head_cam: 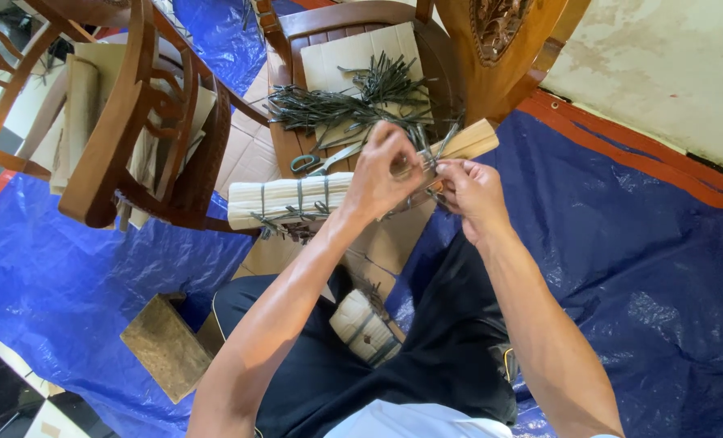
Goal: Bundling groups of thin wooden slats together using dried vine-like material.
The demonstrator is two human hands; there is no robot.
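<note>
In the head view, the person sits on a blue tarpaulin [645, 268] with both arms stretched forward over a long bundle of pale sticks [296, 199]. The bundle lies across the front edge of a wooden chair seat [284, 150], from the left side up to the right, where its cut end [471, 139] shows flat, light wood. The left hand [382, 174] is closed over the middle of the bundle, fingers curled down on it. The right hand [471, 195] is just beside it, its fingers pinched together on a thin dark green tie strip [429, 156] that goes around the bundle; how tight the pinch is cannot be told.

To do this binding well, it seems best that the left hand presses the sticks firmly together while the right pulls the strip snug, so the bundle does not loosen or slide off the seat.

Three dark ties [300, 195] already cross the left part of the bundle. The sticks look smooth, straight and dry. On the seat lies a piece of cardboard [329, 65] with a loose heap of thin green strips [353, 101], stiff and narrow. Scissors with green handles [317, 161] rest near the left hand. A smaller tied bundle [365, 324] lies between the person's legs, and a rough brown block [167, 345] sits on the tarpaulin at the left. A second wooden chair [134, 113] stands at the left.
</note>
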